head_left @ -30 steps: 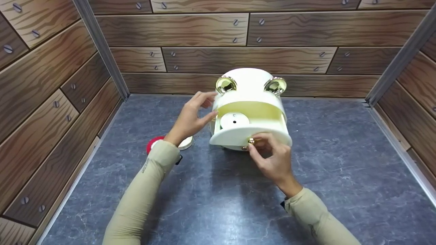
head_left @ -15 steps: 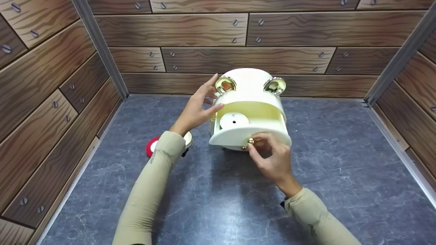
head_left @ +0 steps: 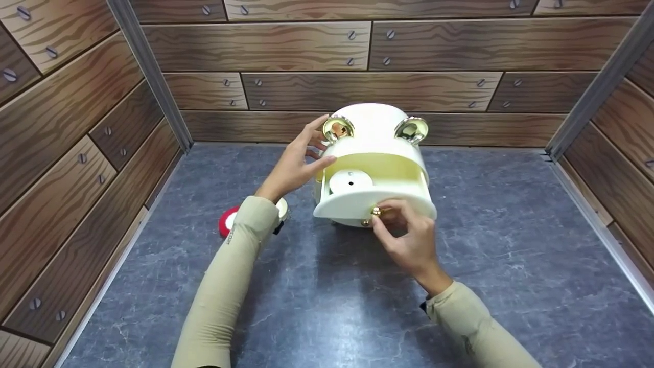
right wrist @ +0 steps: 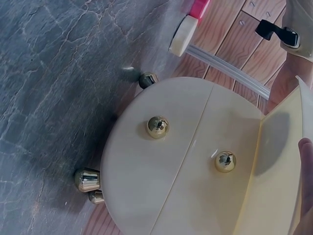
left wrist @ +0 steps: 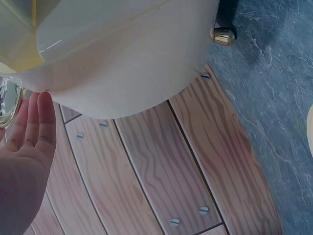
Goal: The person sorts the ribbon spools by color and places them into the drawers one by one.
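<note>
Reaching higher than a second ago with the left hand (head_left: 296, 162), spread out alongside the white box (head_left: 372, 116), near a gold cup (head_left: 329, 131). Still pinching the gold knob (head_left: 376, 210) of the pulled-out drawer (head_left: 346, 205) with the right hand (head_left: 411, 241). Got the box on grey flooring (head_left: 306, 312), with a holed white disc (head_left: 357, 179) in the drawer.

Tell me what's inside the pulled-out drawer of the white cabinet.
The drawer holds a white disc with a dark hole, toward its left side. Anything beneath the disc or low behind the drawer's front panel is covered.
</note>
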Motion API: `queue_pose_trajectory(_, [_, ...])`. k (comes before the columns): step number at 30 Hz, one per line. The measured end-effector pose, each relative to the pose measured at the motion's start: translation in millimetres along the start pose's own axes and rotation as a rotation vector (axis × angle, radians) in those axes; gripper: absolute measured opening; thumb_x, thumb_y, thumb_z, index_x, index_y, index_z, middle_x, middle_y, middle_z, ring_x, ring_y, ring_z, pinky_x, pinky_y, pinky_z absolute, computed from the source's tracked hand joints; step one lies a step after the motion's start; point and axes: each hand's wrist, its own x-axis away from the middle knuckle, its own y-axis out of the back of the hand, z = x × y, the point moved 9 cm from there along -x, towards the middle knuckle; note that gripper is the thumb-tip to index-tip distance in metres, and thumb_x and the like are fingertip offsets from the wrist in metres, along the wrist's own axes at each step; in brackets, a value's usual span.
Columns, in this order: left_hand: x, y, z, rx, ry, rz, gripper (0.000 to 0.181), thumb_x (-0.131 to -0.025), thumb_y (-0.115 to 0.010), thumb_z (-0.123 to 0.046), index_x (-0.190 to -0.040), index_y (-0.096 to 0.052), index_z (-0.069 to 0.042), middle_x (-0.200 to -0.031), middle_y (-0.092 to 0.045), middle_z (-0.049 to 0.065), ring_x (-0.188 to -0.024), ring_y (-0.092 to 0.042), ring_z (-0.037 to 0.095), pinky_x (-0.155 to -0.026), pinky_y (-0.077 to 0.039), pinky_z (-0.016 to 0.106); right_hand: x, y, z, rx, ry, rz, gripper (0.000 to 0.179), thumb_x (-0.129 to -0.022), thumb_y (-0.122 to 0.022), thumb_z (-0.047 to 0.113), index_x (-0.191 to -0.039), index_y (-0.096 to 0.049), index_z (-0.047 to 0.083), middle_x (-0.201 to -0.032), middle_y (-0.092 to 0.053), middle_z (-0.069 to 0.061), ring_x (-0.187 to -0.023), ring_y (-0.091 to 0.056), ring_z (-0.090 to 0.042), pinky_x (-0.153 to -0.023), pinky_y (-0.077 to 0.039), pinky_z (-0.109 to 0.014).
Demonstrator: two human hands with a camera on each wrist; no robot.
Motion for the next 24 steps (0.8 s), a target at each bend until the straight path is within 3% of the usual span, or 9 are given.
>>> queue_pose_trajectory(13, [0.3,-1.1,1.9,0.012,0.003,0.019,0.081,-0.099,-0.071,-0.032,-0.165,-0.025,-0.03,-0.132,-0.061,0.008,-0.117,-0.061,0.018,-0.098,-0.055,0.041,-6.1,-1.3,-8.4,0.017,-0.035,-0.013,0.019,-0.083,-0.078,-0.004,-0.1,-0.071,0.001,-0.084,-0.077,-0.008,-0.069,-0.074,-0.009,-0.061,-0.059,-0.017])
queue_pose_trajectory(20, [-0.6,-1.6,2.0,0.007,-0.012,0.024,0.078,-0.102,-0.067,-0.033,-0.166,-0.023,-0.021,-0.131,-0.061,0.007,-0.118,-0.061,0.019,-0.098,-0.055,0.043,-9.6,-3.2,-15.3,-0.005,-0.046,-0.017,0.019,-0.084,-0.077,-0.006,-0.1,-0.071,0.0,-0.084,-0.076,-0.011,-0.068,-0.074,-0.012,-0.061,-0.06,-0.018])
queue_pose_trajectory(24, [-0.4,-1.5,2.3,0.0,-0.009,0.028,0.077,-0.103,-0.065,-0.033,-0.166,-0.023,-0.023,-0.131,-0.06,0.006,-0.119,-0.06,0.018,-0.098,-0.054,0.04,-12.2,-4.0,-18.6,-0.006,-0.051,-0.024,0.02,-0.082,-0.078,-0.007,-0.101,-0.071,-0.001,-0.084,-0.076,-0.012,-0.068,-0.074,-0.013,-0.062,-0.06,-0.018])
